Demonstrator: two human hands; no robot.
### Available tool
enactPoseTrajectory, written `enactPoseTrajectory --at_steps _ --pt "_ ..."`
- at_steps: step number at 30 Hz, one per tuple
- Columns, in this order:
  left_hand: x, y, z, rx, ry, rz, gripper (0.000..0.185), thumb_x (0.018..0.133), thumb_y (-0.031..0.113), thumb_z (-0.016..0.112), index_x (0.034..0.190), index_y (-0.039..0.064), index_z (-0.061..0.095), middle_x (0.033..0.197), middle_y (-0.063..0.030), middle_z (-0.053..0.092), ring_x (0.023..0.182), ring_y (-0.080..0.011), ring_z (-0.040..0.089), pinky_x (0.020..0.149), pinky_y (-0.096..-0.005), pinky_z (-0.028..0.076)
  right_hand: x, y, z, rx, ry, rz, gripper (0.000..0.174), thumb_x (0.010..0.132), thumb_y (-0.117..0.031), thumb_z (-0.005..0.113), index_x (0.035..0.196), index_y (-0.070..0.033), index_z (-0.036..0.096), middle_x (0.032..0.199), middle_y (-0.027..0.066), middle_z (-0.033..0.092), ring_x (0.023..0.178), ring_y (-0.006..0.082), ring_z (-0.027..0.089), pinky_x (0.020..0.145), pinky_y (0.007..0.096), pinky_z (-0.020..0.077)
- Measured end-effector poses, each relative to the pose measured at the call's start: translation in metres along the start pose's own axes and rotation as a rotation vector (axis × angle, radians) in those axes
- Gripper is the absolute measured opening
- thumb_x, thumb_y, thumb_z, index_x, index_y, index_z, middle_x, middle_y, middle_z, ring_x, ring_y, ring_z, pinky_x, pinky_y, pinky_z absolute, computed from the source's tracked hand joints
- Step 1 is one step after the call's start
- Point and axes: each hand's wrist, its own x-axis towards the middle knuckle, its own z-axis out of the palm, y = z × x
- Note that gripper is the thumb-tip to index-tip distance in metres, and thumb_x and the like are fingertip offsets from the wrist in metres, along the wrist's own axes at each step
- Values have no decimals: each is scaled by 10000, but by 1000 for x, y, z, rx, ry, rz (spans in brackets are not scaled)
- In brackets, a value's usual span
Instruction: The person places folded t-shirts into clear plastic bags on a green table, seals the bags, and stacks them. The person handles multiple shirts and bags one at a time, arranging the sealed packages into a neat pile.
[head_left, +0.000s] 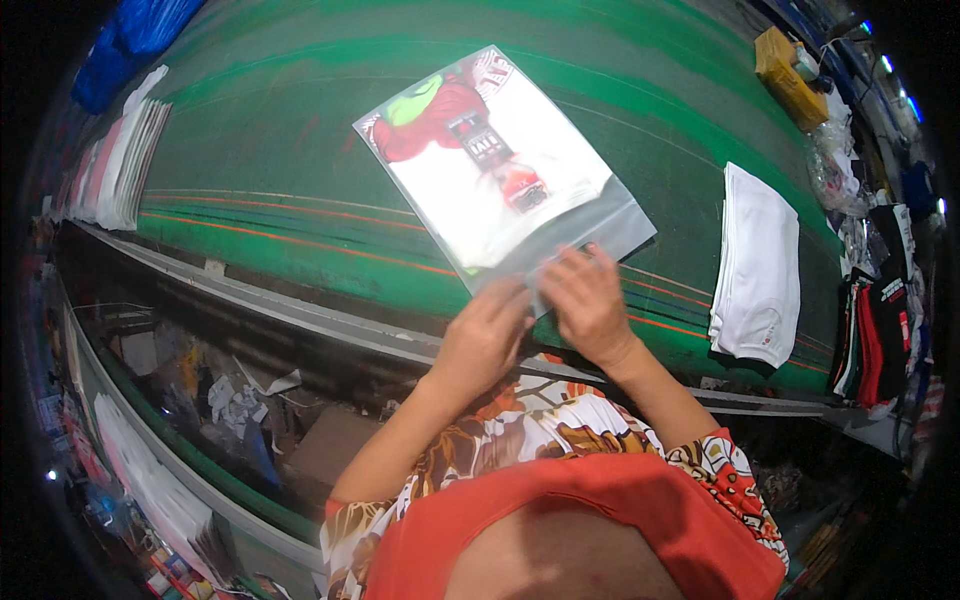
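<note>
A clear plastic bag (581, 225) lies flat and at a slant on the green tabletop (292, 142), with a folded white printed garment (465, 191) inside it. The print is red and bright green at the far end, and a tag and a red sticker show in the middle. Both hands are at the bag's near edge, blurred by motion. My left hand (487, 326) has its curled fingers on the left part of that edge. My right hand (586, 300) lies on the right part, fingers bent over the plastic. Fingertip contact is partly hidden.
Folded white garments (757, 262) lie to the right. A stack of bagged garments (124, 169) stands at the far left. Dark and red folded clothes (870, 337) and a yellow-taped bundle (787, 75) line the right side. Another bagged stack (157, 487) lies at the lower left, beyond the table's edge.
</note>
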Motion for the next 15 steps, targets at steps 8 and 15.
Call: enactPoseTrajectory --at_steps 8,15 --pt "-5 15 14 155 -132 -49 578 792 172 741 1282 -28 510 1300 -248 554 1231 -398 534 1047 -468 446 -13 7 -2 99 -211 55 345 883 -140 630 1223 -84 636 1308 67 611 1274 246 542 1120 584 288" --pt "-11 18 24 277 -119 -79 676 807 311 750 1308 -57 485 1330 -257 533 1214 -413 552 1037 -471 455 -22 72 -13 -141 -131 199 318 955 -225 588 1247 -113 645 1326 32 618 1302 233 519 1131 588 256"
